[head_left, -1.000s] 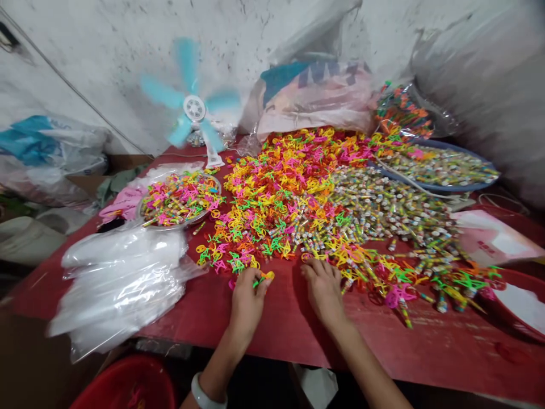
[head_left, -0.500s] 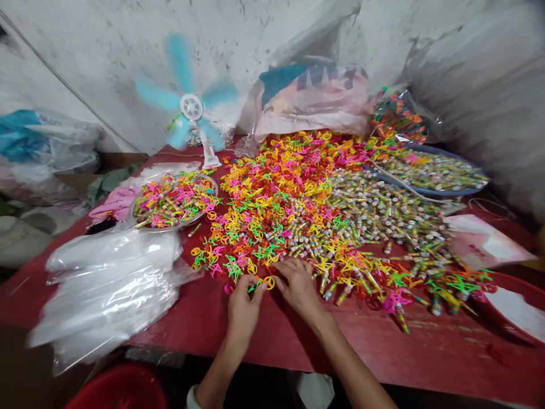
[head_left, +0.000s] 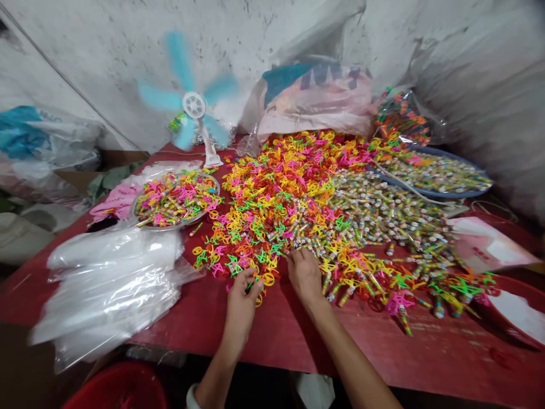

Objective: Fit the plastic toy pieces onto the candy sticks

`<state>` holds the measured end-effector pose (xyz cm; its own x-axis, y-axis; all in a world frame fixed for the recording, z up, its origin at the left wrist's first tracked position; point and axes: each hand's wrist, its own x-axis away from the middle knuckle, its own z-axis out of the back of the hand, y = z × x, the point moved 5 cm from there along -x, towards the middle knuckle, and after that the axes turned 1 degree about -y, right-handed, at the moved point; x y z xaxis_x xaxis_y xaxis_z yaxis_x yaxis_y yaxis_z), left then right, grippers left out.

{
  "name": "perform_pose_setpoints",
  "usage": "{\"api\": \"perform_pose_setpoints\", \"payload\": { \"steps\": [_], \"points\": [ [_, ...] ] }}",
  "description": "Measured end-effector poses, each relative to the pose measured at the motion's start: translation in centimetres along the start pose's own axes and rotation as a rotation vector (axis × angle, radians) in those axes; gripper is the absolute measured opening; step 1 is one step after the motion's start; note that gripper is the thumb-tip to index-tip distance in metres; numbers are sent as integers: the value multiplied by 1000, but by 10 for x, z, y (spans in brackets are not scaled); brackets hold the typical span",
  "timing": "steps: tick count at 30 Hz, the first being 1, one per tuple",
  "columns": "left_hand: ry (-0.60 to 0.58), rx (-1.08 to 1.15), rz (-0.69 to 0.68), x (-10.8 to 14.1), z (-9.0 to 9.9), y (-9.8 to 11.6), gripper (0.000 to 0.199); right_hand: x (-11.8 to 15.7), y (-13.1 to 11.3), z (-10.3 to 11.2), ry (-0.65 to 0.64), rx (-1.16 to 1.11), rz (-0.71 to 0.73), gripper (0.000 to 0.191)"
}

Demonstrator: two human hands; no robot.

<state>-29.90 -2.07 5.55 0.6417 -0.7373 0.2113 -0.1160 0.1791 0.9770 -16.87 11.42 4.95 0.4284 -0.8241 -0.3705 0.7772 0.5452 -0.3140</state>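
Note:
A large heap of small plastic pieces (head_left: 272,199) in yellow, pink, green and orange covers the middle of the red table (head_left: 272,335). Small patterned tubes (head_left: 383,210) with white ends lie heaped on its right. At the heap's front edge, my left hand (head_left: 246,288) pinches a small green piece (head_left: 251,282); yellow pieces lie beside its fingertips. My right hand (head_left: 303,272) reaches palm down to the heap near the tubes, its fingers bent together. What its fingertips hold, if anything, is hidden.
Clear plastic bags (head_left: 114,284) lie at the left, below a round tray (head_left: 215,180) of mixed pieces. A fan (head_left: 195,105) with blue blades turns behind. A blue-rimmed tray (head_left: 468,193) stands at the back right, a red basin (head_left: 523,289) at the right edge.
My right hand has moved right and away from my left hand, onto the heap. My left hand stays near the same place, turned slightly.

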Motion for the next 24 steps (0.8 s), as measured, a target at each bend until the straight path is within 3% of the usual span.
{"api": "perform_pose_setpoints", "payload": {
  "steps": [6,11,18,24],
  "points": [
    [-65,166,121,7,-9,4,45,17,6,18,-49,126,61,17],
    [-85,198,141,11,-16,3,43,22,4,20,-51,131,101,15],
    [-85,114,117,9,-11,-2,44,36,2,23,4,5,97,20],
    [-118,-116,23,-4,-9,-31,49,45,-5,19,139,-30,107,23]
  ]
}}
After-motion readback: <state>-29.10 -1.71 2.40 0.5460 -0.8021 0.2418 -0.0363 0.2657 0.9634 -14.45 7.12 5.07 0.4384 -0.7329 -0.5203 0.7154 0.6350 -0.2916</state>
